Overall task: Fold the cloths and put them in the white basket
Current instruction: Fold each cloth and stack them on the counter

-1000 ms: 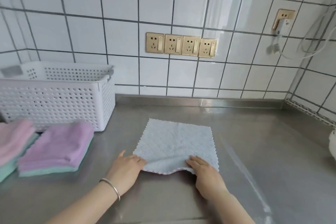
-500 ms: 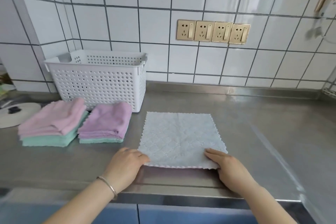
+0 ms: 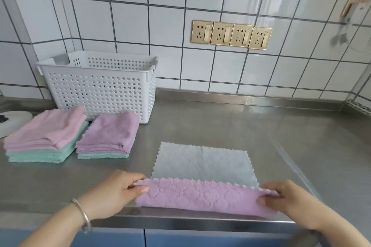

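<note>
The white perforated plastic basket (image 3: pixel 100 86) stands at the back of the brushed steel counter (image 3: pixel 230 126), against the tiled wall at about ten o'clock from the hands; through its holes and over its rim no cloth can be made out, though its floor is hidden. Just in front of it, toward nine o'clock, lie two folded stacks: a pink pile over mint-green cloths (image 3: pixel 46 136), and beside it a lilac pile over one mint-green cloth (image 3: pixel 109 136), its far corner near the basket's front wall.

The square two-sided microfibre cloth (image 3: pixel 202 166), pale blue on top and lilac beneath, lies at twelve o'clock from the hands, near the counter's front edge. Its near edge is lifted and turned over, showing a lilac strip. The left hand (image 3: pixel 112 192) pinches the strip's left corner between curled fingers and thumb; a thin metal bangle (image 3: pixel 83 214) circles that wrist. The right hand (image 3: pixel 289 198) pinches the right corner the same way, thumb on the lilac side
</note>
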The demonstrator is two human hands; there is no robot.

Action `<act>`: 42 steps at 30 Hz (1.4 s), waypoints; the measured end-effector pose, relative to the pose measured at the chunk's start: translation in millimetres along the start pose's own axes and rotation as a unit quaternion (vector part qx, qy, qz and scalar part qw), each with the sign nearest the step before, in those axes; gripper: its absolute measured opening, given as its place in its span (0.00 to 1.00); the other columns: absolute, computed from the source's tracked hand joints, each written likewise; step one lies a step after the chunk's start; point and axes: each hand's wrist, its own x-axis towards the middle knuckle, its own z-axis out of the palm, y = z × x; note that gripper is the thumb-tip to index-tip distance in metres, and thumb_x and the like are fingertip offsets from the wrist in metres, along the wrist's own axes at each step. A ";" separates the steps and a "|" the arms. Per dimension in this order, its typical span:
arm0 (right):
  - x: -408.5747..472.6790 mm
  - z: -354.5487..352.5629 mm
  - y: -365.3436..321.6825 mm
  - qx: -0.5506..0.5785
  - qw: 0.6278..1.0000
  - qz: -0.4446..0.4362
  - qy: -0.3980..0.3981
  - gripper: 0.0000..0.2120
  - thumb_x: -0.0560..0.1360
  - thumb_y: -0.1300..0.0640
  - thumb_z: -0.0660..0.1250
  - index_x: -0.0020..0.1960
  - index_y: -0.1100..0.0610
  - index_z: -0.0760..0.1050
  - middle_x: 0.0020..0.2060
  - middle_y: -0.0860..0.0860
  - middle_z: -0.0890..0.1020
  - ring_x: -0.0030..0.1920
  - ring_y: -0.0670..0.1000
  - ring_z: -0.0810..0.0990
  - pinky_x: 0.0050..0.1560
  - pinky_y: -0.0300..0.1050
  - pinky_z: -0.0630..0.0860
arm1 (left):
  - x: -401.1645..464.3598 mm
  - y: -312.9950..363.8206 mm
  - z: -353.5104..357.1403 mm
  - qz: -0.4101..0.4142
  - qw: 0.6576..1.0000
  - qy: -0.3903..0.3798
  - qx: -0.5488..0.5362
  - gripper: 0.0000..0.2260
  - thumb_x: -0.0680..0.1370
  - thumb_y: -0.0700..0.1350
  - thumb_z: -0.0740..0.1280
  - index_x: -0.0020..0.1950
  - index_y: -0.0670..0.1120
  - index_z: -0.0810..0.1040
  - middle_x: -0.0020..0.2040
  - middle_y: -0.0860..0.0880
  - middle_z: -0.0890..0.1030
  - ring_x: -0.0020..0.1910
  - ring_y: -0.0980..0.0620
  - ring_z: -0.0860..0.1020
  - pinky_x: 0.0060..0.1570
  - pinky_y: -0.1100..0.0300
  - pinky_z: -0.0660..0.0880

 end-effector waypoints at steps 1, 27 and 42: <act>0.4 -3.2 -0.8 0.024 1.000 0.011 0.009 0.22 0.72 0.58 0.70 0.24 0.51 0.64 0.23 0.46 0.64 0.27 0.42 0.61 0.31 0.38 0.57 | 3.7 1.5 -4.4 -0.002 1.000 -0.002 -0.024 0.16 0.77 0.50 0.64 0.31 0.51 0.65 0.23 0.54 0.64 0.25 0.58 0.62 0.28 0.66 0.58; 128.3 15.6 21.5 -0.040 0.959 0.194 0.201 0.18 0.77 0.46 0.61 0.31 0.52 0.64 0.39 0.53 0.76 0.42 0.56 0.73 0.40 0.45 0.68 | 141.1 4.7 32.4 -0.235 0.961 0.114 0.091 0.15 0.80 0.45 0.57 0.63 0.39 0.72 0.62 0.38 0.77 0.61 0.40 0.75 0.56 0.55 0.71; 125.7 18.2 20.2 -0.068 0.930 0.258 0.251 0.24 0.72 0.38 0.63 0.52 0.60 0.75 0.51 0.58 0.81 0.52 0.60 0.79 0.45 0.46 0.71 | 143.3 12.0 30.3 -0.230 0.948 0.116 0.185 0.13 0.79 0.46 0.57 0.59 0.42 0.74 0.57 0.41 0.80 0.56 0.41 0.79 0.48 0.56 0.73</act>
